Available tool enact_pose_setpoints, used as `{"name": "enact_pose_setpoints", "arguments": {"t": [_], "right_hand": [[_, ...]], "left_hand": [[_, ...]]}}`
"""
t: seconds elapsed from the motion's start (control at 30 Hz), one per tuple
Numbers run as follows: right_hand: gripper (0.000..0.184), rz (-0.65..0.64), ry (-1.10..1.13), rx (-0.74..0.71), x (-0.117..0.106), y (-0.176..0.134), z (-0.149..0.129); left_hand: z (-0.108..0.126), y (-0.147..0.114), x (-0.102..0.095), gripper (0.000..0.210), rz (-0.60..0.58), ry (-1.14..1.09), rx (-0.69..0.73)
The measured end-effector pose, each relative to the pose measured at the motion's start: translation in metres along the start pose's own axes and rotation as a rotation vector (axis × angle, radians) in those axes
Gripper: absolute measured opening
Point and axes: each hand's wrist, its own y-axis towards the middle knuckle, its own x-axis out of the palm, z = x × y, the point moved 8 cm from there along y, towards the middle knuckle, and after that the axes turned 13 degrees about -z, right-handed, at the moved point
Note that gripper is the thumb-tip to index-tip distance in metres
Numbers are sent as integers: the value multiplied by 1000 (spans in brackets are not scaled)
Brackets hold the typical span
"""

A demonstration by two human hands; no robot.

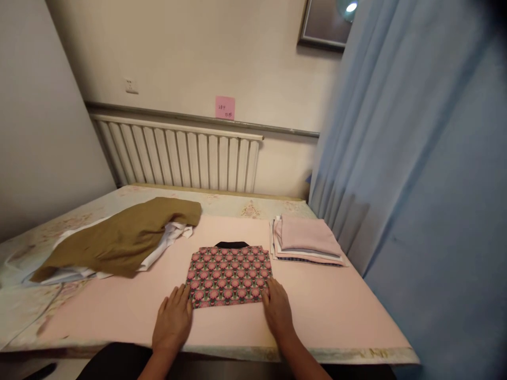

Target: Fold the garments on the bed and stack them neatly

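With half-curled left hand (173, 318) and right hand (278, 311), grip unclear, we are touching a folded floral shirt (229, 277) at 8 and 4 o'clock; it's lying mid-worktop (237, 330), seeming light, soft, best held there.

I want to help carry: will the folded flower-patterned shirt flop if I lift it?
The flower-patterned shirt is folded cloth, so it will probably sag or unfold. Its black collar looks crisp, so may be stiffer. Lying so flat, it's likely light.
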Motion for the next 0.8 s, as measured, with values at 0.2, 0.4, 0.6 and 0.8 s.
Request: {"name": "enact_pose_setpoints", "arguments": {"t": [0.2,0.4,0.6,0.8], "right_hand": [[37,-16,-17,9,1,1,2],[38,-24,-21,11,2,0,2],[40,8,-24,-12,5,-1,4],[42,24,-13,-23,5,-2,4]], "left_hand": [[-2,1,4,49,30,1,0],[-1,1,1,49,11,5,-3],[1,-2,-5,47,0,3,-10],[1,-4,-7,47,3,-32,-22]]}}
